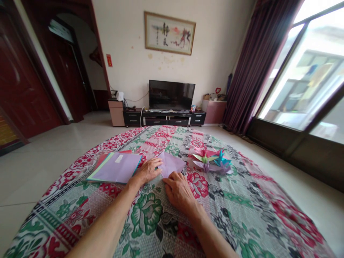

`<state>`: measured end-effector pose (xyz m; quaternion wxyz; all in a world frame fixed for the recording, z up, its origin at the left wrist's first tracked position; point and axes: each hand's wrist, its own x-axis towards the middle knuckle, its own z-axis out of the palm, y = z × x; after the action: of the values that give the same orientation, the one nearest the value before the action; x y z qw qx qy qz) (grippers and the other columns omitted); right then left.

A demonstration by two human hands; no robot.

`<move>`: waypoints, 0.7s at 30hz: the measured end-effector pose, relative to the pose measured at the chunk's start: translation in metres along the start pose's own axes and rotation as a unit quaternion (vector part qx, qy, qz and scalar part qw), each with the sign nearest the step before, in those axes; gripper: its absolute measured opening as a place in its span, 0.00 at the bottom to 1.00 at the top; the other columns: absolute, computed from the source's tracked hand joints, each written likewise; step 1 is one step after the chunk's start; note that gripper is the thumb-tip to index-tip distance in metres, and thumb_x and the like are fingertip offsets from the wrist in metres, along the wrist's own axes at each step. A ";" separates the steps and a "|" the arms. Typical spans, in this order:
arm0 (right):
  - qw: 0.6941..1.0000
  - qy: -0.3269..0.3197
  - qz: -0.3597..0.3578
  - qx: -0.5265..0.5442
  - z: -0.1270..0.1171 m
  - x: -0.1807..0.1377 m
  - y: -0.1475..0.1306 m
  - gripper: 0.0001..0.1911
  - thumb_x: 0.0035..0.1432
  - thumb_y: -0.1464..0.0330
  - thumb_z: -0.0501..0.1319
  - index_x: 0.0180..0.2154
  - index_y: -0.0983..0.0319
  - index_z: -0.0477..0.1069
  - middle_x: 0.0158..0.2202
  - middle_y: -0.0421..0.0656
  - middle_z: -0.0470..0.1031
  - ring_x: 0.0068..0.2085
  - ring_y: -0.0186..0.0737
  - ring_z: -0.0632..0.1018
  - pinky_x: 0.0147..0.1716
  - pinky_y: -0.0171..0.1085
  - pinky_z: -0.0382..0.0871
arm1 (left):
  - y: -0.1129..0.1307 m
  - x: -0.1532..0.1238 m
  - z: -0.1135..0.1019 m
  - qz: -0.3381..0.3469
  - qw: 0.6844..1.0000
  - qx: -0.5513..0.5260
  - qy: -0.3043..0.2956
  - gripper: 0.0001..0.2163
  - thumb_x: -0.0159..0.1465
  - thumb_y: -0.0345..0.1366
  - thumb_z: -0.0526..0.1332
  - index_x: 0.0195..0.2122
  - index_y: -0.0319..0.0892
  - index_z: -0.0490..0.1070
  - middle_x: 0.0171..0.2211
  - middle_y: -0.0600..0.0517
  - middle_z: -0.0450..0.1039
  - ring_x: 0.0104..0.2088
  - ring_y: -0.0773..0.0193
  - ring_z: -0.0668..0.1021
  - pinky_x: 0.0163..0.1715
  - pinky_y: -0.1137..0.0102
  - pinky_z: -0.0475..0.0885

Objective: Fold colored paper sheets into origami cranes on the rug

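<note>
A purple sheet of origami paper [172,163] lies on the patterned tablecloth in front of me, turned with one corner toward me and showing faint creases. My left hand [149,170] is at its left corner, thumb and fingers closed on the edge. My right hand [179,190] has its fingers curled and pressed together at the near corner; its fingertips partly cover the paper there. To the left, close to my left wrist, is a stack of coloured paper [118,168] with a purple sheet on top. Several folded paper cranes [212,159] sit together on the right.
The round table is covered by a floral tablecloth [228,215]. Beyond it stand a television [172,96] and a low black cabinet [166,119] against the wall. A purple curtain [249,71] hangs beside the window on the right; dark red doors [27,82] are at left.
</note>
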<state>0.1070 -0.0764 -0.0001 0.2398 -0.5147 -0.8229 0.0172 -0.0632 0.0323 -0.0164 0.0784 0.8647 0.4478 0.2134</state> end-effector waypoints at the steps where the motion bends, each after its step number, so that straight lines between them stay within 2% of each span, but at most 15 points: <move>1: 1.000 0.000 0.000 0.001 0.000 0.000 0.000 0.10 0.60 0.69 0.53 0.38 0.58 0.72 0.36 0.43 0.66 0.38 0.38 0.65 0.39 0.37 0.57 | -0.003 0.001 0.001 0.004 1.000 -0.002 0.007 0.15 0.59 0.36 0.56 0.47 0.42 0.72 0.53 0.49 0.68 0.55 0.62 0.67 0.57 0.65 0.60; 9: 1.000 -0.004 0.002 0.007 -0.001 0.000 0.000 0.10 0.59 0.70 0.53 0.38 0.57 0.72 0.36 0.43 0.65 0.38 0.38 0.65 0.38 0.36 0.56 | -0.018 0.009 0.001 -0.002 0.998 -0.010 0.054 0.13 0.58 0.32 0.54 0.41 0.45 0.75 0.47 0.51 0.73 0.49 0.63 0.72 0.53 0.67 0.65; 15: 1.000 -0.001 0.005 0.003 0.000 0.000 0.001 0.10 0.59 0.70 0.53 0.37 0.57 0.72 0.35 0.43 0.65 0.38 0.38 0.65 0.38 0.36 0.56 | -0.022 0.014 0.004 -0.043 0.995 0.000 0.091 0.14 0.57 0.29 0.53 0.37 0.46 0.77 0.42 0.52 0.75 0.44 0.64 0.75 0.50 0.68 0.67; 21: 1.000 0.001 0.004 -0.001 -0.002 -0.001 -0.001 0.09 0.58 0.70 0.53 0.37 0.57 0.72 0.35 0.43 0.65 0.38 0.38 0.64 0.38 0.36 0.56 | -0.024 0.019 0.004 -0.084 0.990 0.022 0.112 0.13 0.56 0.29 0.54 0.34 0.45 0.78 0.41 0.51 0.76 0.44 0.63 0.75 0.49 0.69 0.67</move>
<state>0.1073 -0.0779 0.0015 0.2401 -0.5180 -0.8208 0.0171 -0.0690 0.0620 -0.0218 0.0260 0.7963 0.5293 0.2917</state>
